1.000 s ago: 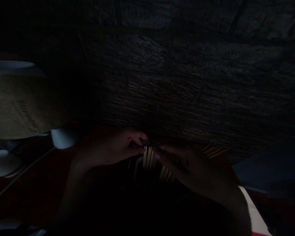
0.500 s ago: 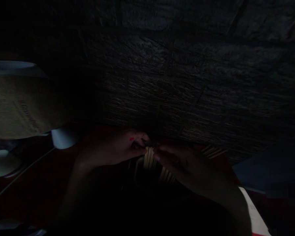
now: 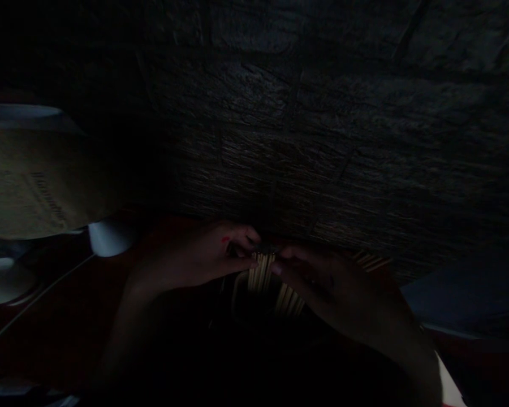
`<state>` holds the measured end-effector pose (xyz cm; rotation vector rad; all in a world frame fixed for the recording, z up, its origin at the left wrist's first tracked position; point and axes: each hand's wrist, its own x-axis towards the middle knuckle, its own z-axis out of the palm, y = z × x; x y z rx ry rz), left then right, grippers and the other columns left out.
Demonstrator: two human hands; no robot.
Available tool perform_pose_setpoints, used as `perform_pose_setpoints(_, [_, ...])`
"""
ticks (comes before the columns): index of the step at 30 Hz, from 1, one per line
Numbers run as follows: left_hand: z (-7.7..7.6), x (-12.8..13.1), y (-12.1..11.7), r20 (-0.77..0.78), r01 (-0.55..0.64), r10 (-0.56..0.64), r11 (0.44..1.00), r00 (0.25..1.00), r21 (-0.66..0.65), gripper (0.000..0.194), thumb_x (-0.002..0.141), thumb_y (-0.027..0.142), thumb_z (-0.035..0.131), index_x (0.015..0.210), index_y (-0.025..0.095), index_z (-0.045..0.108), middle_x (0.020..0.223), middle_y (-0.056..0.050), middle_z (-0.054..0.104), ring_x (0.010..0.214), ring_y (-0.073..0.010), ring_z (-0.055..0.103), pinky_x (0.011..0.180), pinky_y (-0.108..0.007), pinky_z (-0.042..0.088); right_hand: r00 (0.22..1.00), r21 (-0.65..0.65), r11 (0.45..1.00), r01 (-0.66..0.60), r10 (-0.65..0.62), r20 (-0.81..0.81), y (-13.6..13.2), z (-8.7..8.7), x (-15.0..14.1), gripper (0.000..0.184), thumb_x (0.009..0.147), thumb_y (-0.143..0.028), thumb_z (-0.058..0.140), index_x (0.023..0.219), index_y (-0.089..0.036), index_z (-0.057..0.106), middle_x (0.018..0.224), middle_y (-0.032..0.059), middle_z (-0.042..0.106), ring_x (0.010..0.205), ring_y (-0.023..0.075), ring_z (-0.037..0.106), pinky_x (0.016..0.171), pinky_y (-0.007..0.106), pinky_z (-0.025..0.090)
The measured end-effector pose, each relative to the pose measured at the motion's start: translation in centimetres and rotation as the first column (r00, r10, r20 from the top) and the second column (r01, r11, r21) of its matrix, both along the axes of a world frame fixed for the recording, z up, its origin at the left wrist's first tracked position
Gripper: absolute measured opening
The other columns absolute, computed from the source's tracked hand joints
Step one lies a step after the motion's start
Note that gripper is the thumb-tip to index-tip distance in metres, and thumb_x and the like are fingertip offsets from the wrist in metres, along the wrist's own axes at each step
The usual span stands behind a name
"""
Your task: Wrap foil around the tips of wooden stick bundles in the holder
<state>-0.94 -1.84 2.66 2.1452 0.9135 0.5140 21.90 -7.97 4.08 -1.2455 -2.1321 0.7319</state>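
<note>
The scene is very dark. A row of thin pale wooden sticks (image 3: 261,278) stands side by side in the middle. My left hand (image 3: 227,251) is closed at the left edge of their upper ends, with its thumb against them. From the other side, my right hand (image 3: 311,280) pinches at the same ends with thumb and forefinger. Something small and dark lies between the fingertips along the top of the row; its kind cannot be made out. A second group of similar sticks shows below my right hand, partly covered by it.
A rough stone-block wall (image 3: 254,124) rises behind the reddish table (image 3: 68,305). Several more sticks (image 3: 371,262) lie at the right. On the left are a brown printed paper bag (image 3: 29,181), a white cup-like object (image 3: 109,238), a round white container (image 3: 4,280) and a pale cable (image 3: 38,302).
My right hand has shifted slightly right, and the row of sticks looks a little wider between my fingers. My left thumb has edged right along the ends.
</note>
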Motion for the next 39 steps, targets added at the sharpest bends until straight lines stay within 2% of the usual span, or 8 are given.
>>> perform_pose_setpoints(4, [0.6, 0.7, -0.2, 0.030, 0.022, -0.022, 0.999, 0.999, 0.027, 0.020, 0.089, 0.028, 0.065, 0.109, 0.022, 0.067, 0.103, 0.001, 0.076, 0.093, -0.0141, 0.071, 0.077, -0.022, 0.053, 0.999, 0.039, 0.999, 0.034, -0.034, 0.008, -0.1, 0.5, 0.0, 0.013, 0.097, -0.031, 0.054, 0.096, -0.025, 0.065, 0.093, -0.0029, 0.075, 0.080, 0.0116, 0.070, 0.069, 0.021, 0.051])
perform_pose_setpoints(8, [0.9, 1.2, -0.4, -0.006, 0.027, -0.027, 0.997, 1.000, 0.066, 0.021, 0.089, 0.028, 0.066, 0.108, 0.020, 0.068, 0.099, 0.000, 0.077, 0.089, -0.0149, 0.071, 0.073, -0.023, 0.052, 0.998, 0.015, 0.998, 0.061, -0.062, 0.017, -0.2, 0.8, -0.2, 0.013, 0.097, -0.030, 0.053, 0.098, -0.024, 0.064, 0.087, -0.0034, 0.075, 0.071, 0.0103, 0.069, 0.065, 0.020, 0.051])
perform_pose_setpoints(16, [0.9, 1.5, -0.4, -0.053, 0.027, -0.022, 0.994, 0.998, 0.106, 0.017, 0.091, 0.027, 0.062, 0.105, 0.020, 0.070, 0.098, 0.000, 0.077, 0.087, -0.0151, 0.071, 0.072, -0.024, 0.050, 0.998, 0.026, 0.998, 0.055, -0.056, 0.034, -0.2, 0.7, -0.1, 0.017, 0.097, -0.033, 0.052, 0.096, -0.025, 0.067, 0.093, -0.0006, 0.076, 0.080, 0.0149, 0.072, 0.070, 0.024, 0.054])
perform_pose_setpoints(25, [1.2, 1.7, -0.4, -0.074, 0.014, -0.006, 0.994, 0.997, 0.111, 0.018, 0.092, 0.028, 0.061, 0.105, 0.019, 0.070, 0.099, -0.001, 0.077, 0.089, -0.0162, 0.071, 0.073, -0.025, 0.050, 0.999, -0.004, 0.999, 0.033, -0.033, 0.009, 0.0, 0.4, -0.2, 0.016, 0.097, -0.032, 0.053, 0.098, -0.025, 0.067, 0.098, -0.0018, 0.076, 0.086, 0.0131, 0.072, 0.075, 0.022, 0.053])
perform_pose_setpoints(29, [1.0, 1.6, -0.3, -0.066, 0.016, -0.008, 0.993, 0.998, 0.117, 0.019, 0.093, 0.029, 0.060, 0.107, 0.020, 0.070, 0.100, -0.001, 0.077, 0.089, -0.0160, 0.071, 0.074, -0.025, 0.051, 1.000, 0.001, 1.000, 0.022, -0.022, 0.011, 0.1, 0.4, -0.2, 0.016, 0.097, -0.031, 0.053, 0.103, -0.025, 0.068, 0.101, -0.0009, 0.076, 0.087, 0.0136, 0.072, 0.077, 0.023, 0.054])
perform_pose_setpoints(35, [0.5, 1.4, -0.2, -0.031, 0.027, -0.024, 0.994, 0.999, 0.102, 0.022, 0.092, 0.033, 0.062, 0.109, 0.021, 0.068, 0.101, -0.001, 0.077, 0.090, -0.0164, 0.071, 0.074, -0.025, 0.051, 0.999, 0.012, 0.999, 0.032, -0.033, 0.028, -0.1, 0.6, -0.1, 0.016, 0.097, -0.031, 0.053, 0.098, -0.026, 0.068, 0.096, -0.0016, 0.077, 0.084, 0.0150, 0.073, 0.073, 0.024, 0.055])
perform_pose_setpoints(39, [0.3, 1.5, -0.2, 0.006, 0.041, -0.041, 0.997, 0.999, 0.069, 0.022, 0.093, 0.033, 0.060, 0.109, 0.020, 0.068, 0.101, -0.002, 0.076, 0.089, -0.0165, 0.071, 0.074, -0.026, 0.052, 0.997, 0.045, 0.998, 0.043, -0.045, 0.056, -0.2, 0.5, 0.1, 0.020, 0.098, -0.035, 0.052, 0.100, -0.027, 0.069, 0.102, 0.0004, 0.077, 0.090, 0.0176, 0.073, 0.075, 0.027, 0.057])
